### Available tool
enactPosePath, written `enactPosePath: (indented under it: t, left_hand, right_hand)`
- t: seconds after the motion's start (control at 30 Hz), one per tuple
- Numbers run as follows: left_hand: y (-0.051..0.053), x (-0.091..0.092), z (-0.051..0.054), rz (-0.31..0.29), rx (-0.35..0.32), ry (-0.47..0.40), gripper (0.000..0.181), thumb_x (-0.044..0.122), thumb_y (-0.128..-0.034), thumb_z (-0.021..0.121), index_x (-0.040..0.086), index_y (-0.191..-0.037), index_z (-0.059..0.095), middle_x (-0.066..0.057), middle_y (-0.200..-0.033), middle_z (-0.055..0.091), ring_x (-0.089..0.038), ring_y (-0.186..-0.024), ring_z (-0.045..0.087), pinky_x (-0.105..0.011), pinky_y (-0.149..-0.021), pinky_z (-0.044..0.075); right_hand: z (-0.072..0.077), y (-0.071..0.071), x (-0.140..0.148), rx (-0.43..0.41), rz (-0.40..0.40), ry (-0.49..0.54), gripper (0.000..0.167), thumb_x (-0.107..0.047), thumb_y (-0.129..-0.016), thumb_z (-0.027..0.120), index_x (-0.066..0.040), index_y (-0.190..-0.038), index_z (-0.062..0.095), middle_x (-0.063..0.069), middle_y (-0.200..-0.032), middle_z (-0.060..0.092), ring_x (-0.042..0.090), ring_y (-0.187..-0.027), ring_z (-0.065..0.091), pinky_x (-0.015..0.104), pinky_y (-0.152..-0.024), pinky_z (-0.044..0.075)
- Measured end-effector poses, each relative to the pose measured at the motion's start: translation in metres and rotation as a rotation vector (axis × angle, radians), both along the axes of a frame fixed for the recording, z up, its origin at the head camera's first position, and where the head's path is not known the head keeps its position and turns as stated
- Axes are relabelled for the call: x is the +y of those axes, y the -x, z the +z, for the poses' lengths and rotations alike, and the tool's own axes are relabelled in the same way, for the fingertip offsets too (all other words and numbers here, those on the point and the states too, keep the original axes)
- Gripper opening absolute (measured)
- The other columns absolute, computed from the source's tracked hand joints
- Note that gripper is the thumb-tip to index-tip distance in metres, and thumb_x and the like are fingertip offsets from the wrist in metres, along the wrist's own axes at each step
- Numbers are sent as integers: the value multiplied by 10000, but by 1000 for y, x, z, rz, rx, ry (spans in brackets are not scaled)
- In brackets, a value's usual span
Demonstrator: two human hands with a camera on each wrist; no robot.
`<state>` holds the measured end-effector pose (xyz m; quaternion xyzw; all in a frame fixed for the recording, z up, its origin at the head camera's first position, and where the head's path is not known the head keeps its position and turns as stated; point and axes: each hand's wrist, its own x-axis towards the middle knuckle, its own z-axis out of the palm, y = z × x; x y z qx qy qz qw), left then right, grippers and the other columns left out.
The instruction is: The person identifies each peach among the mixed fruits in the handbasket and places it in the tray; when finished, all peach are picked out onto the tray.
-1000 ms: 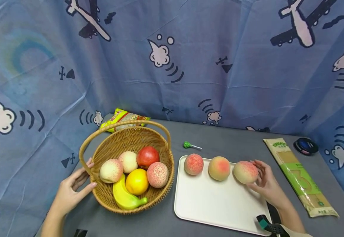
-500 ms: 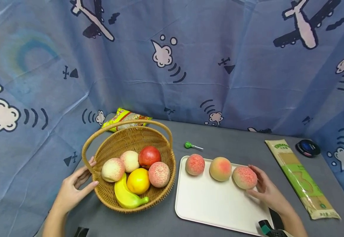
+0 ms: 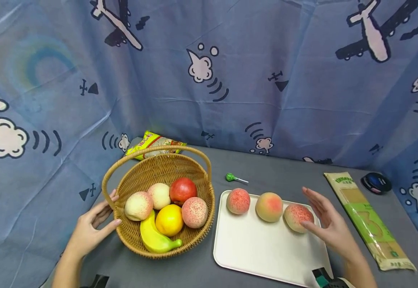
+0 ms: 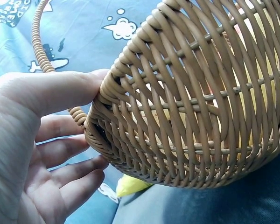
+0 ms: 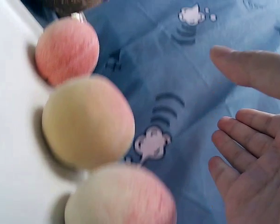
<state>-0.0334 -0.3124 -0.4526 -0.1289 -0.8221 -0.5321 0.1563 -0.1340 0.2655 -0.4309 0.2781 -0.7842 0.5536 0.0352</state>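
Note:
My left hand (image 3: 90,230) holds the left rim of a wicker basket (image 3: 158,170), thumb (image 4: 70,91) on the rim and fingers by the handle's base. Inside the basket lie a banana (image 3: 156,236), an orange (image 3: 169,220), a red apple (image 3: 183,191) and several pale pink fruits like peaches. On a white tray (image 3: 255,252) three peaches stand in a row: a pink one (image 3: 238,201), a yellowish one (image 3: 269,207) and a speckled one (image 3: 297,218) at the right. My right hand (image 3: 333,230) is spread beside the speckled peach, holding nothing; the right wrist view shows it apart from the peaches.
A green lollipop (image 3: 235,178) lies behind the tray. Behind the basket is a yellow snack-like packet (image 3: 151,141). To the right are a long noodle-like packet (image 3: 369,222) and a round dark case (image 3: 376,183). A blue printed cloth (image 3: 237,80) hangs at the back.
My right hand has let go of the rightmost peach and drawn back to the right, fingers spread. That peach has turned and settled on the tray. The left hand stays at the basket rim.

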Motion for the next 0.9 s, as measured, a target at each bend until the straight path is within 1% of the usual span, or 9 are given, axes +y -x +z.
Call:
enactPosePath:
  t: [0.07,0.1,0.27,0.33,0.43,0.57,0.73,0.83,0.9]
  left_hand:
    - [0,0,0,0,0,0,620,-187,-780,645,-108,-1359,437,-93,-1498,392,2,-1294,443,-124,-1029,427]
    - [0,0,0,4,0,2,621,-183,-781,646,-104,-1360,437,-87,-1495,397,5,-1292,444,-124,-1027,428]
    - [-1,-1,0,8,-2,7,622,-177,-784,648,-101,-1363,435,-61,-1489,411,14,-1286,446,-121,-1024,430]
    - [-1,0,0,12,-3,10,623,-172,-785,650,-97,-1365,435,-48,-1483,419,17,-1283,448,-124,-1023,432]
    - [-1,0,-1,20,-5,15,618,-163,-789,654,-88,-1364,442,-53,-1486,416,19,-1280,451,-131,-1022,436]
    - [-1,1,-1,23,-2,15,612,-160,-788,657,-85,-1360,451,-77,-1492,404,15,-1279,453,-133,-1021,437]
    - [-1,0,0,12,0,-2,608,-169,-785,653,-91,-1354,453,-90,-1494,398,-3,-1283,458,-142,-1025,439]
    - [0,0,0,6,0,2,603,-165,-787,654,-99,-1351,452,-107,-1494,394,-5,-1282,459,-142,-1024,440]
    - [1,0,1,3,-1,8,602,-159,-789,656,-97,-1352,452,-128,-1498,382,-3,-1283,457,-140,-1026,438]
  right_hand:
    - [9,-1,-13,-16,67,26,787,257,-761,598,71,-1450,266,126,-1518,327,56,-1388,315,74,-1115,296]
    - [12,-1,-21,-8,113,48,768,260,-762,592,89,-1439,271,160,-1507,333,79,-1387,328,89,-1117,308]
    - [27,-1,-64,-1,251,27,705,221,-774,617,95,-1404,326,159,-1463,400,97,-1366,373,133,-1123,338]
    - [33,0,-82,-15,306,10,683,193,-790,624,59,-1402,352,124,-1454,422,94,-1358,385,148,-1126,344]
    - [42,4,-110,7,427,37,669,183,-791,631,64,-1393,362,184,-1439,419,152,-1360,394,203,-1140,355]
    - [56,12,-149,28,544,43,660,142,-794,660,52,-1385,381,222,-1423,426,179,-1355,405,259,-1147,363]
    - [71,25,-201,20,629,27,614,57,-827,680,31,-1375,405,192,-1413,448,230,-1330,435,360,-1140,381]
    - [77,33,-231,-30,666,13,602,11,-842,685,18,-1377,411,183,-1415,450,249,-1320,446,395,-1128,400]
    - [80,37,-249,-72,674,-15,599,-19,-848,687,1,-1382,418,173,-1416,455,238,-1324,443,379,-1129,404]
